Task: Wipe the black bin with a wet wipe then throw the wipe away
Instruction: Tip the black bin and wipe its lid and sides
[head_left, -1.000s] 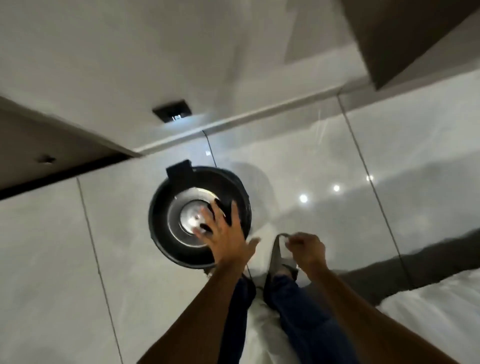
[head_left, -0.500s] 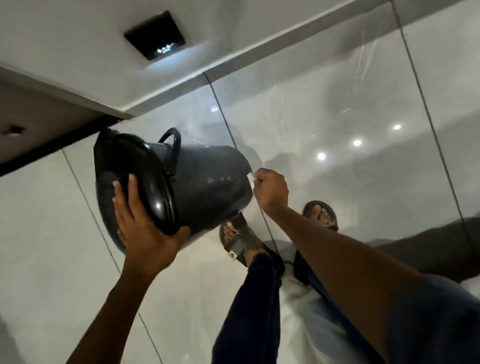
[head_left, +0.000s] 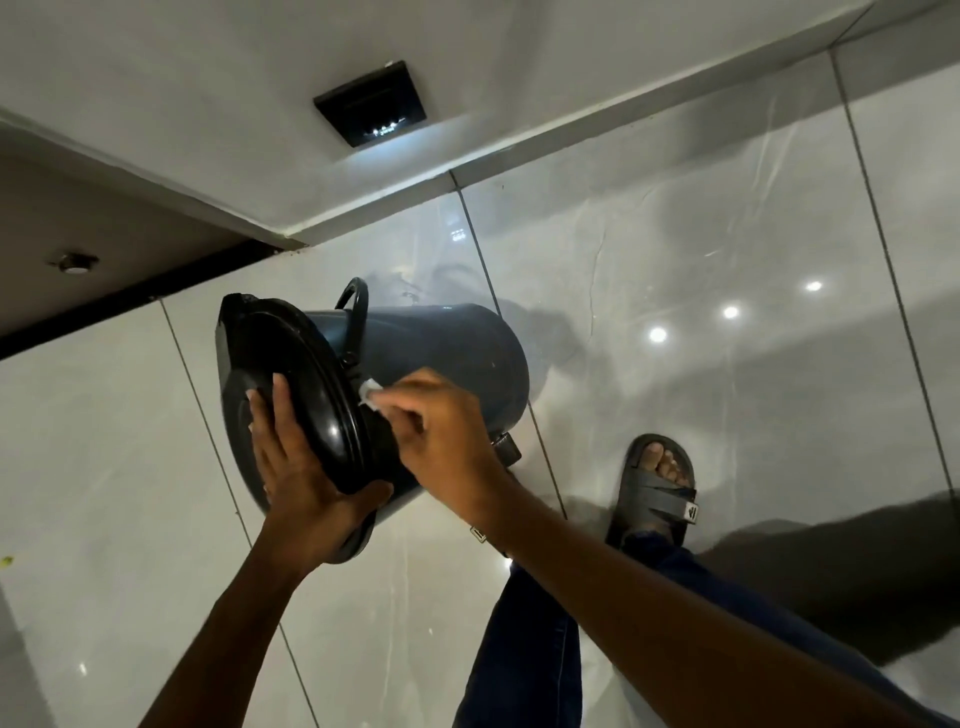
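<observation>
Since half a second ago the right hand (head_left: 441, 441), pinching a small white wet wipe (head_left: 370, 391), has slid from the round black plastic bin (head_left: 441, 358)'s base to just behind its lid. The left hand (head_left: 306, 467) grips the lid, bin tilted above the floor. Wiping looks barely begun; disposal remains.

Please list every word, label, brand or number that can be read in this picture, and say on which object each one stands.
None can be read.
Sandal: a small white mark on the strap, too small to read.
Wall plate: only small lights, no text.
Bin, wipe: no text.
</observation>
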